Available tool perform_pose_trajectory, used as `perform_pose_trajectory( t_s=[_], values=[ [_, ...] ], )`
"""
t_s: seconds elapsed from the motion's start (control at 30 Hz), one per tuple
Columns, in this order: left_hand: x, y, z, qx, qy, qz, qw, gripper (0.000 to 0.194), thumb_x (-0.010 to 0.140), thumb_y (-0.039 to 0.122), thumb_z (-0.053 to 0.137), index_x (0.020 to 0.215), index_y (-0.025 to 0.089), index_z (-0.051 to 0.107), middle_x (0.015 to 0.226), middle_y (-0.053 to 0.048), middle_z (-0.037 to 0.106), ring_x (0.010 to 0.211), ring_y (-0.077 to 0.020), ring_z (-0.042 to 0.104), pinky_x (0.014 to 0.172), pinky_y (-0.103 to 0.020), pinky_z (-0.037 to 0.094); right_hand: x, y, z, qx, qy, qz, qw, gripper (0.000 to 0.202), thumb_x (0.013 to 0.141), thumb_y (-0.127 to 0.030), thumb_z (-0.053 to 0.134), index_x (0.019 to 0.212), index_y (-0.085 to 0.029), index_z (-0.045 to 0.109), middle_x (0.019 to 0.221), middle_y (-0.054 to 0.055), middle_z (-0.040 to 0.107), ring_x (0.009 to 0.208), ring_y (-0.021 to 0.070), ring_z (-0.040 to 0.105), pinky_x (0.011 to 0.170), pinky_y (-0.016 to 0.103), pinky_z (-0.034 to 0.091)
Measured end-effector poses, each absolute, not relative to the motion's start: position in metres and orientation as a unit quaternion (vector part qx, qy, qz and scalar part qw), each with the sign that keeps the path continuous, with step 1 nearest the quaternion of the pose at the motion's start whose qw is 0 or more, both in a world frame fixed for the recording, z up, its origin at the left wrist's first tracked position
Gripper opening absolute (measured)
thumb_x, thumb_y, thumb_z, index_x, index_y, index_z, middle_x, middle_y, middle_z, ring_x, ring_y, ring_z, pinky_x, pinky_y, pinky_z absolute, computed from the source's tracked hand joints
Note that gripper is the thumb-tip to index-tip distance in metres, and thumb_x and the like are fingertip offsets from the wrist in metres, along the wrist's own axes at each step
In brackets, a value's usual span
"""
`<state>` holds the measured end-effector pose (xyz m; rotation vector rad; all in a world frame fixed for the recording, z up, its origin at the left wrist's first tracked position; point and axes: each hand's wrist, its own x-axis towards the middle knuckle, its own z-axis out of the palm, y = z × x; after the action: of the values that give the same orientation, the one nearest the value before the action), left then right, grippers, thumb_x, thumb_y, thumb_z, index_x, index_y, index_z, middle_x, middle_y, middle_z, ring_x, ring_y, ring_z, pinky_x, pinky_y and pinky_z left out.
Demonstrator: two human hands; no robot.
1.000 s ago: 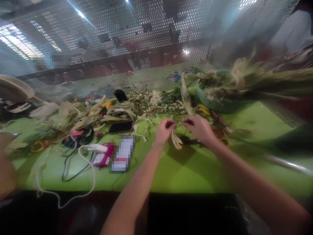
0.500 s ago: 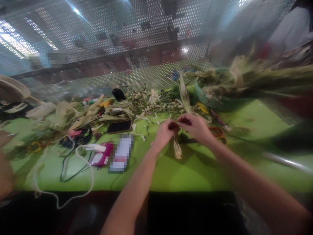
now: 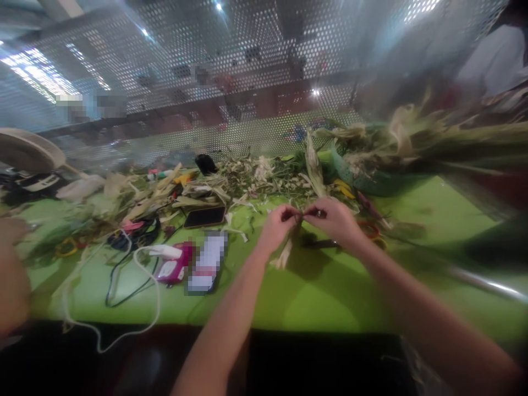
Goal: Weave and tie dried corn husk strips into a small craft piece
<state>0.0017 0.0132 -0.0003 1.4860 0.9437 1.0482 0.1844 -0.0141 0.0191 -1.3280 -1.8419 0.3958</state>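
My left hand (image 3: 277,228) is closed in a pinch at the upper end of a pale dried corn husk (image 3: 285,253). The husk hangs below the fingers, its frayed end downward over the green table. My right hand (image 3: 332,219) is also pinched shut, its fingertips meeting the left ones at the husk's gathered top; the exact grip there is blurred. Just beyond the hands, a larger corn husk (image 3: 314,165) leans upright. Scissors (image 3: 369,231) with orange handles lie by my right wrist, partly hidden by it.
Husk scraps (image 3: 264,170) are heaped along the back of the table. A green basket (image 3: 350,173) with long husks stands back right. Left lie a dark phone (image 3: 205,216), another phone (image 3: 208,261), a magenta device (image 3: 175,267) and a white cable (image 3: 158,305). Another person's arm (image 3: 12,275) shows far left.
The hanging husk has swung left and tilts down toward my left forearm. Both hands stay together, the fingertips now closer. The view has shifted slightly, moving the scene right and down.
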Motion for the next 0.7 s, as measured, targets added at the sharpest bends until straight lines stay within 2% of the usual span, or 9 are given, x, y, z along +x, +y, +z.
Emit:
perform_pose_trajectory(
  t_s=[0.27,0.4,0.57,0.7],
  values=[
    [0.0006,0.0163,-0.0055,0.611,0.409,0.435,0.520,0.014,0.075,0.024,0.071,0.083,0.016,0.064,0.080,-0.001,0.064,0.076,-0.0125,0.058,0.075,-0.026,0.044,0.1787,-0.0145,0.0122,-0.529,-0.762,0.113,0.356,0.007,0.087,-0.019,0.061,0.083,-0.018,0.066,0.086,0.005,0.067,0.076,0.0167,0.059,0.067,0.026,0.040],
    [0.0007,0.0174,-0.0072,0.611,0.417,0.440,0.510,0.012,0.073,0.021,0.070,0.082,0.015,0.065,0.079,-0.001,0.066,0.075,-0.0124,0.059,0.075,-0.026,0.045,0.1766,-0.0164,0.0136,-0.514,-0.780,0.124,0.336,0.008,0.087,-0.015,0.059,0.082,-0.018,0.064,0.085,0.005,0.065,0.077,0.0167,0.058,0.068,0.026,0.040],
    [0.0010,0.0191,-0.0106,0.618,0.423,0.445,0.490,0.013,0.070,0.017,0.070,0.082,0.015,0.066,0.079,-0.001,0.068,0.075,-0.0125,0.061,0.075,-0.026,0.047,0.1773,-0.0153,0.0144,-0.514,-0.751,0.189,0.369,0.006,0.086,-0.018,0.062,0.086,-0.019,0.067,0.083,0.003,0.070,0.075,0.0161,0.062,0.067,0.025,0.042],
    [0.0024,0.0176,-0.0107,0.630,0.422,0.450,0.471,0.014,0.070,0.015,0.069,0.082,0.015,0.064,0.079,-0.001,0.067,0.075,-0.0123,0.062,0.077,-0.027,0.048,0.1774,-0.0136,0.0099,-0.526,-0.723,0.232,0.383,0.014,0.083,-0.014,0.063,0.094,-0.020,0.070,0.087,0.002,0.074,0.076,0.0165,0.066,0.068,0.025,0.044]
  ],
)
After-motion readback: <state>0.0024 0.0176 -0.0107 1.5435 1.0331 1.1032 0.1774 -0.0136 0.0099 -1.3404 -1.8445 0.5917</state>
